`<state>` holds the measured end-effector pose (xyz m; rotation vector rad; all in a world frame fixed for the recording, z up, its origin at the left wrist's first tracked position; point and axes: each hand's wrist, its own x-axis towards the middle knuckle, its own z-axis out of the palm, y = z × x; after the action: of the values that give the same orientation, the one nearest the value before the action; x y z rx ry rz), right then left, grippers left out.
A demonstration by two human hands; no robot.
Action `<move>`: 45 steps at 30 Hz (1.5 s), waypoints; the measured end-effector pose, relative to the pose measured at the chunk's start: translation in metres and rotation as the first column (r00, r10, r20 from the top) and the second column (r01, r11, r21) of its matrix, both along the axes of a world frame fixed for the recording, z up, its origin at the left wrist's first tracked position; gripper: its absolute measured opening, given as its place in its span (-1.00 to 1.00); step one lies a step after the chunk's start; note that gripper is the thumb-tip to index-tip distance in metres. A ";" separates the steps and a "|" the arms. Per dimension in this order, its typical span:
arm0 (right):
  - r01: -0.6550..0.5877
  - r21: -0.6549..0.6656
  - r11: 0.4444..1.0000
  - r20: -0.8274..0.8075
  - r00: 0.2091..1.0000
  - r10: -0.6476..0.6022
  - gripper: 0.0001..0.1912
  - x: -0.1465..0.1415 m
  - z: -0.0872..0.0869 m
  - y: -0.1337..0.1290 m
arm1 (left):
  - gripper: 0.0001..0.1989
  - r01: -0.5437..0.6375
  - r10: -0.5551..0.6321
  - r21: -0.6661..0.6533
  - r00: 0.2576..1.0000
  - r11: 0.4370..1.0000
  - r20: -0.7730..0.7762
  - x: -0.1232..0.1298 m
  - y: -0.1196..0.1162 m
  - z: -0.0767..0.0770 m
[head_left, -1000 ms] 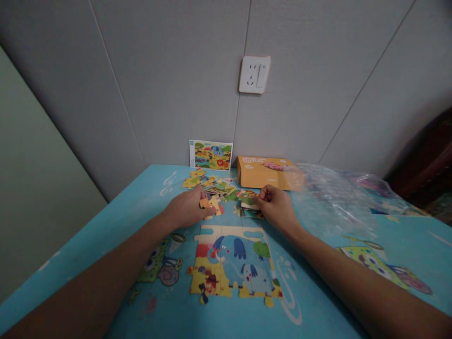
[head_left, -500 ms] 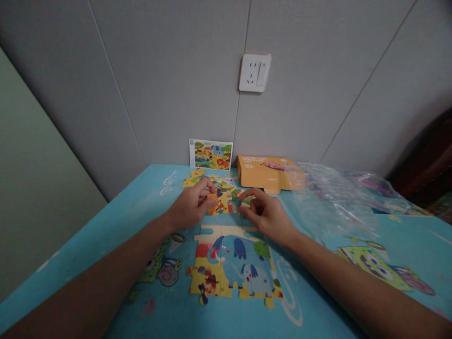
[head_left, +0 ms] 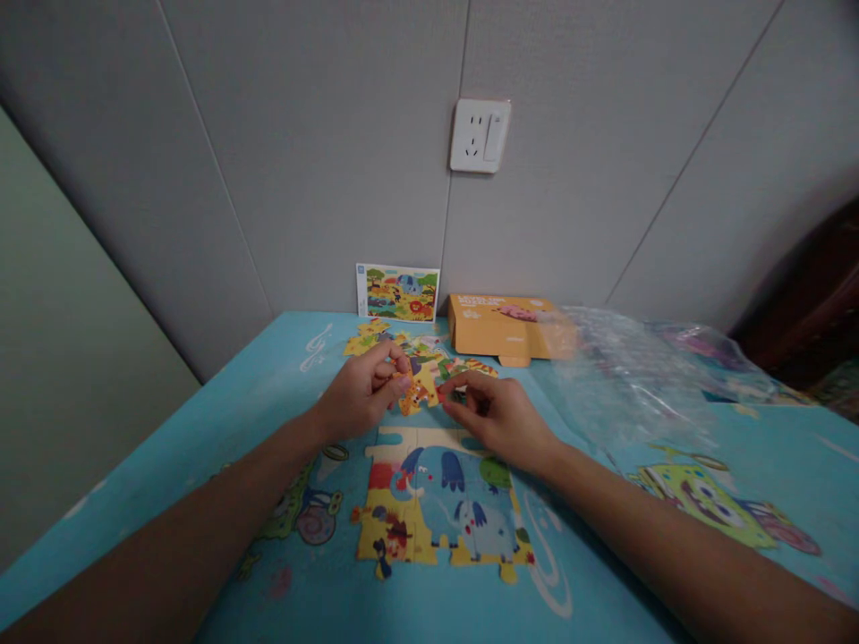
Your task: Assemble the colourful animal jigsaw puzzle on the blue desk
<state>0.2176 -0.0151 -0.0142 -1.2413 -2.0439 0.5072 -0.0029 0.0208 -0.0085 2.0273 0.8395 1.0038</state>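
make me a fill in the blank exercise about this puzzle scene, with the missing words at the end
The joined puzzle section shows ____ elephants.
The hand with its thumb at the spotted puzzle piece is the ____ one.
The box beside the picture card is mainly ____ in colour.
The crumpled clear plastic lies to the ____ of the box.

Missing words: two; left; orange; right

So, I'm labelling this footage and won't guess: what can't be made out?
- Head view: whether the right hand grips the piece at its fingertips; fingers hide the contact.
- Head view: number of loose pieces; they overlap, and the left hand covers some.
- Head view: small print on the orange box; too small.
- Head view: dark red object's full shape; cut off by the right edge.
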 end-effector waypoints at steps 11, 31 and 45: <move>0.005 -0.044 0.999 -0.036 0.999 -0.007 -0.69 0.000 0.000 0.000 | -0.87 0.079 -0.075 -0.053 0.995 0.996 0.073 0.001 0.000 0.000; -0.031 -0.063 0.998 0.001 1.000 0.031 -0.69 0.000 -0.003 0.001 | -0.68 0.024 -0.027 -0.041 0.996 0.999 -0.082 0.001 0.001 -0.003; -0.008 -0.054 0.998 0.009 1.000 0.009 -0.71 -0.001 0.000 -0.001 | -0.69 0.026 -0.029 -0.019 0.992 0.999 -0.124 0.001 0.001 -0.003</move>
<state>0.2165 -0.0158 -0.0139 -1.2695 -2.0565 0.5653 -0.0023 0.0216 -0.0119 2.0987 0.8795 0.8591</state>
